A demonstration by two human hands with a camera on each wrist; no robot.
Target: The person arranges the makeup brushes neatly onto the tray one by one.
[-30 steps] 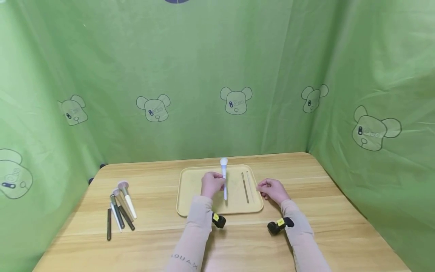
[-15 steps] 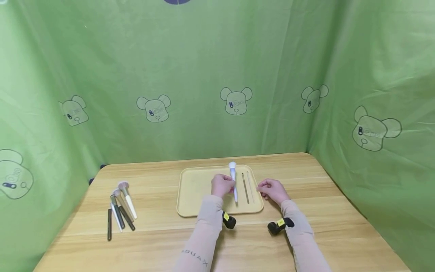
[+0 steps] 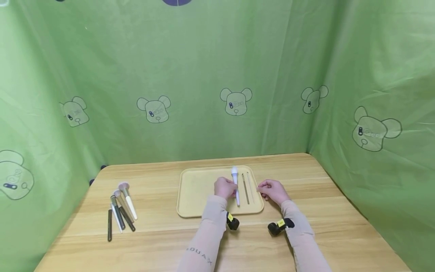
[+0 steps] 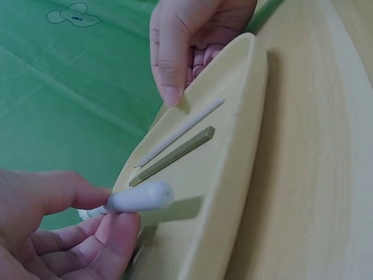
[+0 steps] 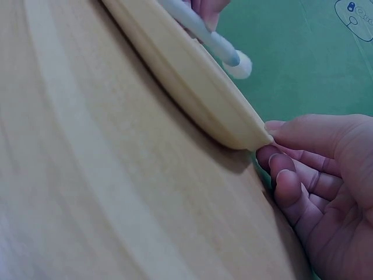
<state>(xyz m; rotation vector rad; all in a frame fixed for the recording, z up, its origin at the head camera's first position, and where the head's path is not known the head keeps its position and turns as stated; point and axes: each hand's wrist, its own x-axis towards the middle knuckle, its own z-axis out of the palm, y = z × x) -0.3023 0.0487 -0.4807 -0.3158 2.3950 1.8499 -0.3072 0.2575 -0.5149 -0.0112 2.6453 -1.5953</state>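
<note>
My left hand (image 3: 224, 187) pinches a white makeup brush (image 3: 235, 176) with a lavender band, bristles pointing away from me. In the left wrist view its pale handle (image 4: 143, 198) hangs above the tray and casts a shadow there. The cream rectangular tray (image 3: 197, 192) lies on the table. Right of the held brush, a thin brown brush (image 3: 246, 189) and a thin white brush (image 3: 250, 187) lie side by side in it. My right hand (image 3: 274, 192) pinches the tray's right rim between thumb and fingers, as the right wrist view shows.
At the left of the wooden table (image 3: 156, 245) lies a loose group of several makeup brushes (image 3: 121, 207) with black, white and tan handles. One black-handled piece (image 3: 110, 225) lies at the group's outer side. A green curtain (image 3: 197, 136) stands behind and beside the table.
My left hand has carried the white brush to the right, closer to the two thin brushes, and lowered it toward the tray. My right hand has stayed at the rim.
</note>
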